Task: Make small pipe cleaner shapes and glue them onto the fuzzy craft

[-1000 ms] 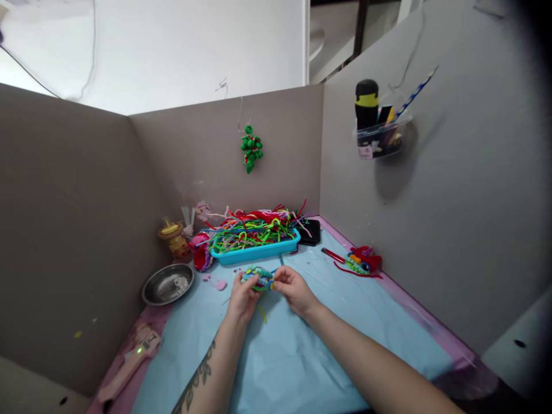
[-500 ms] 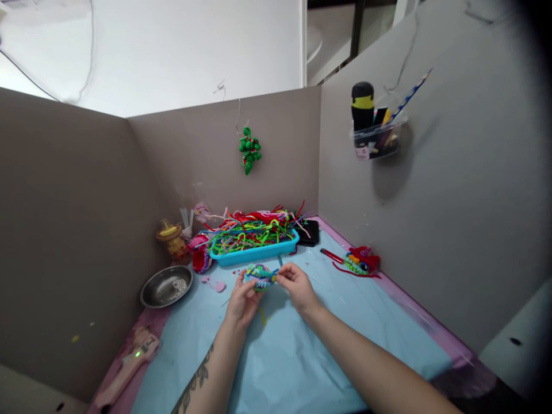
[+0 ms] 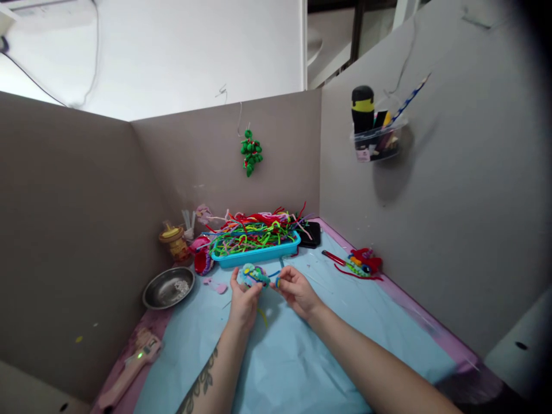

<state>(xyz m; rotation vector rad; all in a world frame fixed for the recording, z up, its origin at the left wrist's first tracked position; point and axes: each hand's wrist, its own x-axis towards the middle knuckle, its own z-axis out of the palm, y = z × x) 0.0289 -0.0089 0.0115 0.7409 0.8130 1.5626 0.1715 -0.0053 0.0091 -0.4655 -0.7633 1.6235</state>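
My left hand (image 3: 244, 302) is closed around a small multicoloured pipe-cleaner figure (image 3: 253, 275), mostly teal and blue with yellow and purple bits. Just to the right of it, my right hand (image 3: 295, 290) pinches a short blue and yellow pipe-cleaner piece (image 3: 276, 280) between thumb and fingers. Whether that piece is joined to the figure cannot be made out. On the blue sheet below the hands lies a yellow pipe-cleaner strip (image 3: 263, 317). Behind them, a turquoise tray (image 3: 259, 255) is heaped with pipe cleaners (image 3: 254, 233) in many colours.
To the left are a metal bowl (image 3: 161, 293) with small pale bits, a pink glue gun (image 3: 131, 374) with a green light, and a jar (image 3: 176, 244). A red cutter (image 3: 333, 259) and a red pipe-cleaner figure (image 3: 365, 263) lie right. Grey partitions (image 3: 276, 178) enclose the table.
The figure in my left hand has turned and shifted slightly left. My right hand has drawn a little away from it, with the blue and yellow piece in its fingers.
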